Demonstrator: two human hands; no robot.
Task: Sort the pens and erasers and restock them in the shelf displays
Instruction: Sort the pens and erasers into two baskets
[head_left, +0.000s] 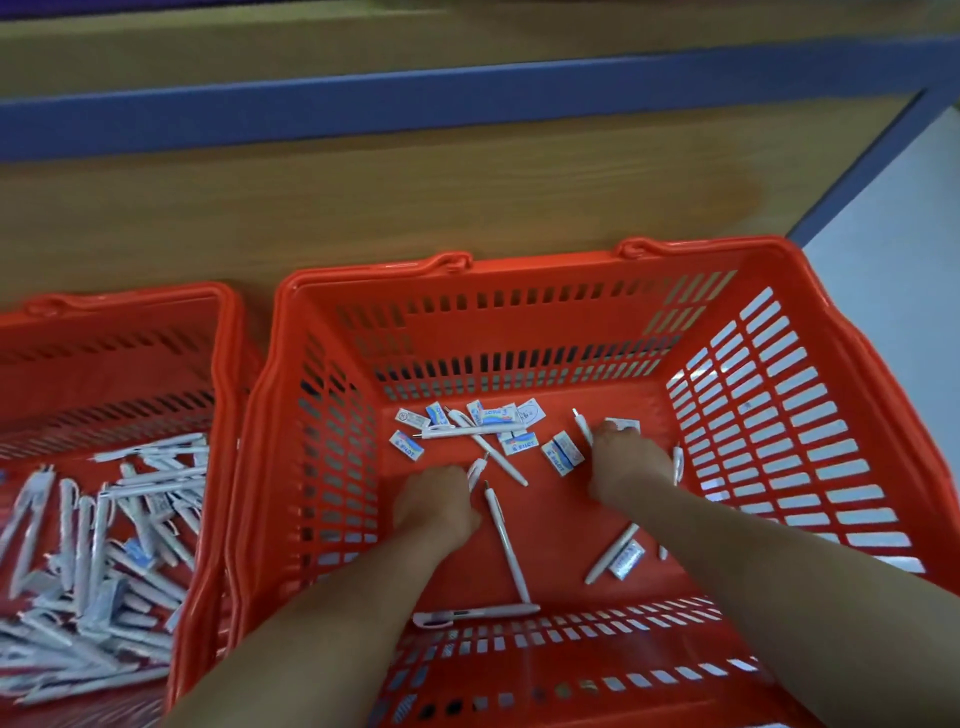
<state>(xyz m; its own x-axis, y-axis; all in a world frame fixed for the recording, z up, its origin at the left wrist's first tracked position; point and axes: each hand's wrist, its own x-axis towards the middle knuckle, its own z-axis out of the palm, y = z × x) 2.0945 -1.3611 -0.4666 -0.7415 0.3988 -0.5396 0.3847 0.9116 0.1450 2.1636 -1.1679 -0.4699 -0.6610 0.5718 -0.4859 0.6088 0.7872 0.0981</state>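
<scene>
The big orange basket (779, 415) holds both hands. The left hand (434, 499) curls by a white pen (475, 470) at 9 o'clock on the basket floor. The right hand (623, 457) touches a small eraser (626, 423) at 2 o'clock. I cannot tell if either hand holds anything. The blue erasers (521, 444) at 12 o'clock say "PILOT". At 9 o'clock, a second basket (223, 364) has a pile of pens (93, 545).

We saw even, bright, diffuse light; shadows faint, soft. At 3 o'clock, pale floor (893, 218) glowed through slots of red basket (519, 332), near washed out. We noted motion blur on shelf edge (415, 98) at 12 and soft pens (93, 519) at 9; wide-angle bowing at edges.
</scene>
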